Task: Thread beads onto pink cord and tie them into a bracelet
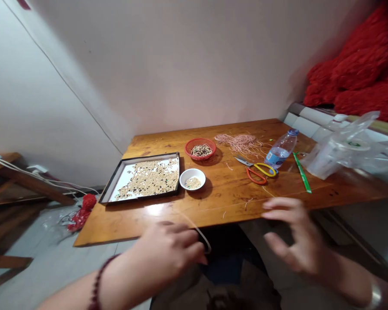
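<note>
My left hand point(173, 245), with a dark beaded bracelet at the wrist, is over the table's near edge. Its fingers are closed on a thin pale cord point(203, 234), which curves out beside them; the fingertips are partly hidden. My right hand point(294, 234) is held off the table's front edge, thumb and fingers apart, with nothing visible between them. Beyond the hands, a white bowl point(193, 187) holds small cream beads. To its left, a black-rimmed tray point(142, 197) is spread with cream and dark beads. Scissors point(257, 168) with red and yellow handles lie beyond my right hand.
A red basket point(200, 141) of beads and a tangle of pink cord point(241, 142) sit towards the wall. Right of the scissors are a plastic bottle point(281, 148), a green strip point(302, 173) and a plastic-wrapped roll point(336, 155). Red bundles point(358, 69) are piled far right.
</note>
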A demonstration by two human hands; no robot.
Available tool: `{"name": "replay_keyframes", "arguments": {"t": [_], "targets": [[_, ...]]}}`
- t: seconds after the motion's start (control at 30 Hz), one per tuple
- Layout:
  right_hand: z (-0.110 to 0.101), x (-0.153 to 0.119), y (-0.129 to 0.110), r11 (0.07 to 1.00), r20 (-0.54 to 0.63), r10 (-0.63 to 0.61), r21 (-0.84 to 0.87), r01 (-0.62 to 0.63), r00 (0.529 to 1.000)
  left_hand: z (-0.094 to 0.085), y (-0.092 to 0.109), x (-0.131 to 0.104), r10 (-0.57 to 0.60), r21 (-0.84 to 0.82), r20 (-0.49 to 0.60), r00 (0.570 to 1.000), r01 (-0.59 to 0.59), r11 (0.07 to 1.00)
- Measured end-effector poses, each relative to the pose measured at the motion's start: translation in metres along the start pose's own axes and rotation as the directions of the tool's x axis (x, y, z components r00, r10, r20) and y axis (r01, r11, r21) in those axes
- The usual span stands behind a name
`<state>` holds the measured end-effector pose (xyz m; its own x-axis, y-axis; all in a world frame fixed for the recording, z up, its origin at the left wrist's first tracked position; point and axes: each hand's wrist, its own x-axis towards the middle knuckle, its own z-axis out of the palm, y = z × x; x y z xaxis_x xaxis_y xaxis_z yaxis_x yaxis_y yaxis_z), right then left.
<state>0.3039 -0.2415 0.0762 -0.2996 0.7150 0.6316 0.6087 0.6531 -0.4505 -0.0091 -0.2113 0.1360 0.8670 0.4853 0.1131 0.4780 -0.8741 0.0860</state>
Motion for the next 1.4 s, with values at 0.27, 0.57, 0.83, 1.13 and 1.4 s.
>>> {"name": "replay_keyframes", "arguments": {"t": [0.27, 0.57, 0.83, 1.13, 1.4], "targets": [[0.087, 0.042, -0.051, 0.342, 0.679, 0.053, 0.677, -0.652, 0.732, -0.002, 0.018, 0.005, 0.008, 0.244, -0.182, 0.983, 0.037, 0.969], [0.09, 0.049, -0.037, 0.522, 0.633, -0.001, 0.661, -0.539, 0.774, 0.011, 0.004, -0.005, -0.128, 0.168, -0.22, 0.967, 0.166, 0.972], [0.058, 0.081, 0.025, 0.042, 0.46, 0.318, 0.867, -0.497, 0.829, 0.036, -0.099, 0.042, -0.554, 0.189, -0.28, 0.784, 0.611, 0.769], [0.157, 0.164, 0.119, -0.113, 0.544, 0.389, 0.829, -0.548, 0.743, 0.082, -0.209, 0.147, -0.767, 0.199, 0.102, 0.634, 0.742, 0.64], [0.198, 0.152, 0.138, -0.192, 0.617, 0.318, 0.786, -0.588, 0.72, 0.102, -0.219, 0.15, -0.821, 0.27, 0.092, 0.564, 0.779, 0.565]]}}
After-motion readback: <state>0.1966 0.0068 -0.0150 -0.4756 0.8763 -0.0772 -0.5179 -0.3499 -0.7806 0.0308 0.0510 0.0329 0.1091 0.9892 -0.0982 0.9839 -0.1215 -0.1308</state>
